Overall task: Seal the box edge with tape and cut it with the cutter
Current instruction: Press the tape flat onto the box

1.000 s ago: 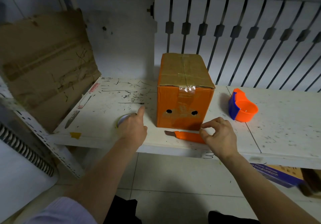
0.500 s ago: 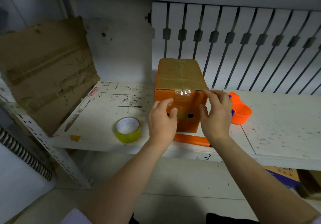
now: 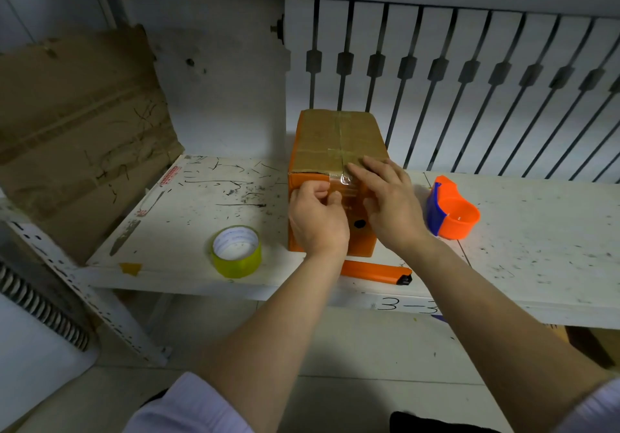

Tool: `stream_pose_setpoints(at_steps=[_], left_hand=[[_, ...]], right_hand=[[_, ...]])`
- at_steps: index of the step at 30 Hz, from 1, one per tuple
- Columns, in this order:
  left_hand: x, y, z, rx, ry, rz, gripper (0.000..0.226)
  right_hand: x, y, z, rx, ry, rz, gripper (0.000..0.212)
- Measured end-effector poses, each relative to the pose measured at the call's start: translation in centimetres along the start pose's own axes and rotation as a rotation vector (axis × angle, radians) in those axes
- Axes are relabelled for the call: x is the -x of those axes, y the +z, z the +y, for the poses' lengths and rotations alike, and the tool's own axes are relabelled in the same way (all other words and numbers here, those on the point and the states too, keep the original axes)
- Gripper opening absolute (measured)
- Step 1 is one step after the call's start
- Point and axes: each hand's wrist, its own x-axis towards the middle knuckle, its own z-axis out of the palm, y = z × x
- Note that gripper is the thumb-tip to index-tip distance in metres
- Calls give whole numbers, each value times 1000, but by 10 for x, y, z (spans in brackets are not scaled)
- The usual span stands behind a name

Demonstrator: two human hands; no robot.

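A scuffed white shelf (image 3: 536, 231) carries an orange cardboard box (image 3: 303, 231) standing near its front edge, a strip of clear tape (image 3: 344, 180) folded over the top front edge. Both hands press on the box's front: the left hand (image 3: 317, 221) curled, fingertips on the tape end, the right hand (image 3: 391, 204) open and flat across the corner. A yellow tape roll (image 3: 236, 251) sits left of the box, an orange dispenser (image 3: 451, 212) to the right, and an orange cutter (image 3: 375, 271) lies just before the box.
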Motion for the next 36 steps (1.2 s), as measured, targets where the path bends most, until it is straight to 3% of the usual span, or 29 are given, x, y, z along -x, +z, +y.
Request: stream_pose_setpoints(at_steps=[5,9,13,17,21,24,32,36], left_hand=[[-3,1,4,-23,-48,-14,14],[-9,0,7,-93,-67,-42,26],[-11,2,8,-137,-67,-88,17],[-6,3,3,-13,-93,-158,7],[3,2,0,92,-67,-154,37],[2,5,3,139,-138,-136,42],[-2,-8,-4,253,-279,-225,41],[-7,-11,-7,205,-342,-228,39]], right_hand=[[1,-1,-1,3,8,-15,62],[0,-2,1,11,4,-37,67],[0,0,1,9,4,-40,72],[0,1,2,11,-6,-45,71],[1,1,0,-6,-8,-22,64],[2,0,2,44,11,-61,70],[-7,-2,-6,-59,74,49,35],[-26,0,-13,-28,166,108,31]])
